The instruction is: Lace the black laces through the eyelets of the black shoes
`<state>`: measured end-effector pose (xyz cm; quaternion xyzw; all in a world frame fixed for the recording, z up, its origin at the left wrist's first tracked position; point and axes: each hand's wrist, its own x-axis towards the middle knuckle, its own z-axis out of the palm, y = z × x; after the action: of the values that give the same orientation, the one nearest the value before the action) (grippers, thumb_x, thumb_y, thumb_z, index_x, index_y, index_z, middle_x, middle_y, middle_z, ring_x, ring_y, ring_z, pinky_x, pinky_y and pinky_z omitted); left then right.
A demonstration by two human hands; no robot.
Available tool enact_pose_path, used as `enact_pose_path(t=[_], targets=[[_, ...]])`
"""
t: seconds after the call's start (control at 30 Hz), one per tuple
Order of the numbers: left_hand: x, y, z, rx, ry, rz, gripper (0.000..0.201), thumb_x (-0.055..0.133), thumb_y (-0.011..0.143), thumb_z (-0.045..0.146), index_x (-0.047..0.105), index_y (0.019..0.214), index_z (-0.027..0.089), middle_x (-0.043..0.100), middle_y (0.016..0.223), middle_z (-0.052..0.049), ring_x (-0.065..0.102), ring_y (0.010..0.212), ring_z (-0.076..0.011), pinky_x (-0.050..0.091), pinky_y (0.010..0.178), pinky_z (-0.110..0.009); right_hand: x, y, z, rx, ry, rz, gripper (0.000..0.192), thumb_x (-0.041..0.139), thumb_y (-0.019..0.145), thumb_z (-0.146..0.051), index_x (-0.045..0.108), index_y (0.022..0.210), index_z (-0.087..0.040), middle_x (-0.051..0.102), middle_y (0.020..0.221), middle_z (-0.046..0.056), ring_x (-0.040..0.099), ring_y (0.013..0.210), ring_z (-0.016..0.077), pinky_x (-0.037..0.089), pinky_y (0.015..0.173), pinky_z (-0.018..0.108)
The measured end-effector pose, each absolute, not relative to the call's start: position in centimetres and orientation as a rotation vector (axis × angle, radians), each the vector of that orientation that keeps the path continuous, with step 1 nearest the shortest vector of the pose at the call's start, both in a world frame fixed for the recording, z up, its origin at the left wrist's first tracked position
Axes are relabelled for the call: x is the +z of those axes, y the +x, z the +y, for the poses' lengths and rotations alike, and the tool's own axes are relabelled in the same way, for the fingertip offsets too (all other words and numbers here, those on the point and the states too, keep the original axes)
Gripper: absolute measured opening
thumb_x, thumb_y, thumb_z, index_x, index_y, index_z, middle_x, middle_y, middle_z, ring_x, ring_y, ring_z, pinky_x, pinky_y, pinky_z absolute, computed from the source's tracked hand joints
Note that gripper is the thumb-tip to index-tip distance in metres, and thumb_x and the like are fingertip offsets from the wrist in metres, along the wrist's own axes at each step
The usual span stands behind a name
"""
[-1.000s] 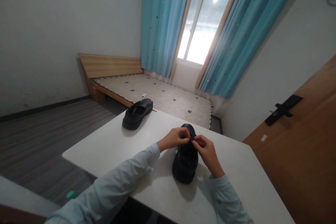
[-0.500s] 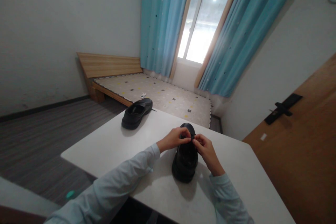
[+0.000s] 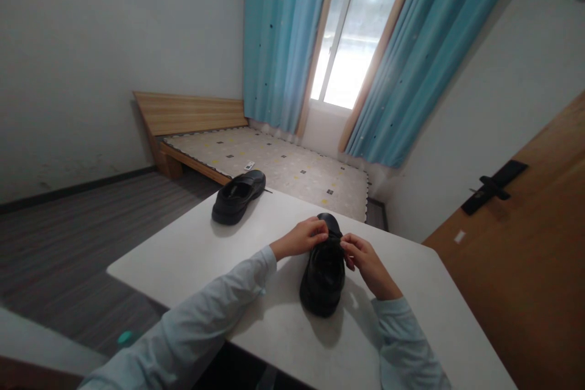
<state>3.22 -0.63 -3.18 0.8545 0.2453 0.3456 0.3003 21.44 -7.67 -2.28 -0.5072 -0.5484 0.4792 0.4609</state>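
A black shoe [image 3: 323, 283] stands on the white table [image 3: 183, 256] with its heel towards me and its toe pointing away. My left hand [image 3: 307, 236] is at the left of the shoe's upper, thumb and fingers pinched on the thin black shoelace [image 3: 336, 236]. On the right side, my right hand [image 3: 363, 255] pinches the lace too, its fingertips just off the shoe's edge. The lace itself is small and dark, partly hidden by my fingers. A second black shoe [image 3: 235, 201] sits at the table's far left, a lace end sticking out beside its toe.
Beyond the table is a bed [image 3: 274, 158] with a wooden headboard [image 3: 196, 113] and a small white object [image 3: 249, 166] on it. Blue curtains [image 3: 287, 36] hang by the window. A wooden door [image 3: 525, 256] with a black handle is at the right.
My hands have drawn apart over the shoe: the right hand moved to the right and slightly down, the left slightly left. The shoes stay in place.
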Motion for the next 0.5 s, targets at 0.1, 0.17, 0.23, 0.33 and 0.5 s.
enact_pose_path(t=[0.1,0.17,0.23,0.33,0.5], targets=[[-3.2,2.9,-0.3,0.871,2.28,0.648,0.019,0.049,0.085,0.03,0.055,0.077,0.015,0.048,0.076,0.0,0.047,0.072,-0.0122,0.039,0.07,-0.023,-2.4,21.9,-7.5,1.226,-1.283,-1.328,0.028,0.064,0.067,-0.042,0.05,0.066,-0.018,0.04,0.045,-0.009,0.031,0.036,0.0047,0.023,0.037,0.019],[-3.2,2.7,-0.1,0.833,2.285,0.654,0.02,0.048,0.086,0.031,0.055,0.077,0.015,0.047,0.077,0.0,0.047,0.073,-0.0125,0.039,0.071,-0.023,-2.6,22.2,-7.4,1.242,-1.294,-1.343,0.029,0.064,0.067,-0.043,0.05,0.066,-0.018,0.04,0.044,-0.009,0.031,0.036,0.0048,0.023,0.037,0.019],[-3.1,2.5,0.0,0.793,2.286,0.666,0.021,0.047,0.086,0.032,0.056,0.078,0.015,0.047,0.077,0.0,0.046,0.073,-0.0128,0.039,0.071,-0.023,-2.7,22.5,-7.3,1.26,-1.291,-1.357,0.028,0.063,0.068,-0.043,0.05,0.067,-0.018,0.039,0.044,-0.009,0.031,0.036,0.0049,0.022,0.038,0.019],[-3.0,2.1,0.2,0.728,2.288,0.683,0.022,0.047,0.086,0.034,0.057,0.079,0.015,0.047,0.079,-0.001,0.047,0.074,-0.0133,0.039,0.072,-0.024,-2.9,22.9,-7.3,1.296,-1.284,-1.373,0.028,0.063,0.07,-0.042,0.05,0.067,-0.018,0.038,0.044,-0.01,0.031,0.037,0.0049,0.022,0.039,0.019],[-2.9,1.4,0.6,0.643,2.314,0.64,0.024,0.047,0.085,0.036,0.057,0.079,0.015,0.047,0.082,-0.002,0.048,0.078,-0.0141,0.039,0.076,-0.025,-3.0,23.5,-7.4,1.344,-1.281,-1.419,0.03,0.064,0.07,-0.043,0.05,0.068,-0.018,0.04,0.046,-0.009,0.031,0.039,0.0047,0.023,0.04,0.02]])
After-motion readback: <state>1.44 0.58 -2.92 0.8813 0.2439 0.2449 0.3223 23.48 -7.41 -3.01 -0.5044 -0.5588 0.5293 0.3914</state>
